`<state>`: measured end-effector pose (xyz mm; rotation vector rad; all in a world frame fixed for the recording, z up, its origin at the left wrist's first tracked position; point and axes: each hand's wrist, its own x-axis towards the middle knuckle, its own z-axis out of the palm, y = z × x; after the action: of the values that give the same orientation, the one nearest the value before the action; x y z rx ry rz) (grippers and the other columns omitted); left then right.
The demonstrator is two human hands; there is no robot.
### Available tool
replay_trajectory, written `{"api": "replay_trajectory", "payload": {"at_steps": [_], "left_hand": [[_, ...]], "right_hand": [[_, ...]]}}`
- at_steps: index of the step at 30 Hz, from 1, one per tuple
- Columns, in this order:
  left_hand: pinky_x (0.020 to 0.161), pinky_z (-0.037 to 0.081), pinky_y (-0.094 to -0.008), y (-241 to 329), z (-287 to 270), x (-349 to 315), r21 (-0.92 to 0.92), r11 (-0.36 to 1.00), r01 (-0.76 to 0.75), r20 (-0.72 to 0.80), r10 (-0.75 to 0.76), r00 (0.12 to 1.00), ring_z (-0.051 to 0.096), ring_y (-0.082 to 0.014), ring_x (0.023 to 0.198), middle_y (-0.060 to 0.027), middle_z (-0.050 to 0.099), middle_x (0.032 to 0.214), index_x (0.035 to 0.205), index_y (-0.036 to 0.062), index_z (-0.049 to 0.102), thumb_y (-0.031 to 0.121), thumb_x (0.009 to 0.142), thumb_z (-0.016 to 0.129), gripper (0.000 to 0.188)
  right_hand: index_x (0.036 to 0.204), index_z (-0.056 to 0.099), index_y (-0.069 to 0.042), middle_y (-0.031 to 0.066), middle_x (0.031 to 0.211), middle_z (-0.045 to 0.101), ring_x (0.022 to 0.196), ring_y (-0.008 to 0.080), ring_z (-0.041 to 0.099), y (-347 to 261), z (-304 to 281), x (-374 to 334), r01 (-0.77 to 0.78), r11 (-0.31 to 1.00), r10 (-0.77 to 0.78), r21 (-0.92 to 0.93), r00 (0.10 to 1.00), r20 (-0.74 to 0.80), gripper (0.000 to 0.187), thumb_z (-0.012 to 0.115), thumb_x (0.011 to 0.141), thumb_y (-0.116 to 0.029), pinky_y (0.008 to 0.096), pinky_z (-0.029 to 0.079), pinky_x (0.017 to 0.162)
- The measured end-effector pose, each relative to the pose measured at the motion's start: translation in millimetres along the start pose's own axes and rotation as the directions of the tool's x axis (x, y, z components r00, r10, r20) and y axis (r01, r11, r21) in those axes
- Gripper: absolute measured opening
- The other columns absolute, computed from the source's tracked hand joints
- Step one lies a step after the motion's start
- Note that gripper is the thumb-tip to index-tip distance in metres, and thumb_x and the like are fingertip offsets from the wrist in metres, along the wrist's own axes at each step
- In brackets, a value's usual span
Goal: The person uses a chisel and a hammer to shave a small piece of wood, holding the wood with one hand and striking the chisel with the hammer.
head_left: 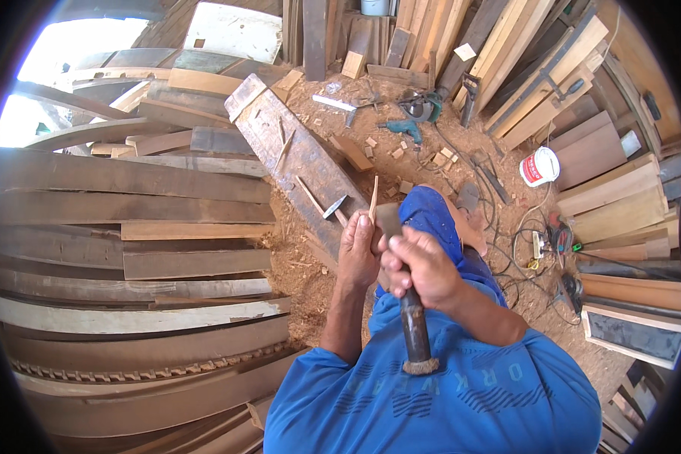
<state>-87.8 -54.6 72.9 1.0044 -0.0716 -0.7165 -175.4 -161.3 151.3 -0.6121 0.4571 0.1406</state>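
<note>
My left hand pinches a slim, pointed wooden peg that stands upright from the fingertips. Just beside it, my right hand is closed around a wide chisel. Its flat blade lies close to the peg; whether the two touch, I cannot tell. The dark handle, frayed at its end, points back toward my chest. On the worn wooden bench in front of me lie a hammer and a few thin wooden sticks. Part of the hammer's handle is hidden behind my left hand.
Stacked boards fill the left side. Wood shavings cover the floor. Beyond the bench lie a teal power drill and a circular saw. A white bucket, tangled cables and leaning planks are to the right.
</note>
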Motion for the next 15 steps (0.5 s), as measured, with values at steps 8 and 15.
{"api": "replay_trajectory", "payload": {"at_steps": [8, 15], "left_hand": [[0.057, 0.040, -0.0233, 2.8, 6.0, -17.4, 0.589, 0.768, -0.251, 0.061, 0.267, 0.962, 0.048, -0.0063, 0.066, 0.0010, 0.051, 0.071, 0.092, 0.0032, 0.058, 0.019, 0.104, 0.040, 0.027], [0.051, 0.033, -0.0213, -33.3, 9.9, -72.0, 0.370, 0.927, 0.063, -0.110, -0.023, 0.994, 0.039, -0.0025, 0.057, 0.0048, 0.046, 0.066, 0.096, 0.0050, 0.059, 0.018, 0.104, 0.044, 0.022]], "right_hand": [[0.101, 0.047, -0.006, -0.0024, 0.069, 0.046, 0.046, 0.0041, 0.039, 3.7, 5.5, -15.7, -0.062, 0.997, 0.064, -0.053, 0.998, 0.026, 0.017, 0.045, 0.101, -0.023, 0.0236, 0.042, 0.044], [0.098, 0.048, -0.004, -0.0027, 0.062, 0.042, 0.048, 0.0027, 0.039, -7.9, 12.2, -39.6, 0.316, 0.921, -0.310, -0.228, 0.949, 0.060, 0.017, 0.042, 0.102, -0.019, 0.0219, 0.038, 0.043]]}}
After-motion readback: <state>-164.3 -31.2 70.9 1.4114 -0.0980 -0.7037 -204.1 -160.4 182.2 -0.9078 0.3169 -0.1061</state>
